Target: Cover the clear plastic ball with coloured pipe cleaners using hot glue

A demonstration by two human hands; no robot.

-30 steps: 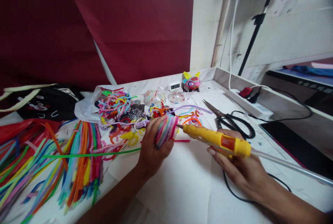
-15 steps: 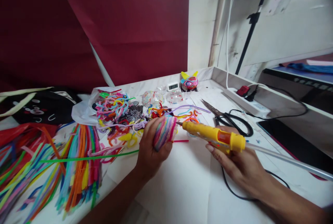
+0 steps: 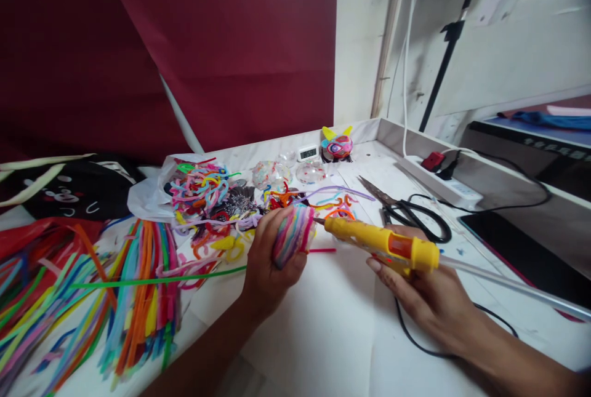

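Note:
My left hand (image 3: 270, 268) is closed around a ball striped with pink, purple and blue pipe cleaners (image 3: 294, 238). In my right hand (image 3: 427, 298) is a yellow hot glue gun (image 3: 381, 242), its fingers wrapped round the handle. The gun's nozzle points left and sits at the ball's right edge; whether it touches cannot be made out. A long clear glue stick (image 3: 512, 286) sticks out of the gun's back. Just beyond the gun lie black-handled scissors (image 3: 406, 212), blades partly apart.
Bundles of pipe cleaners (image 3: 138, 298) spread over the left side. A plastic bag of cut pieces (image 3: 148, 197) and clear plastic domes (image 3: 270, 173) lie behind. A small clock (image 3: 308, 152) and a horned, decorated ball (image 3: 337, 144) stand at the back. A power strip (image 3: 443, 181) and phone (image 3: 526, 255) are at right.
Almost nothing differs. The glue gun and my right hand appear slightly farther right, along with a small shift of the whole view; both holds are the same.

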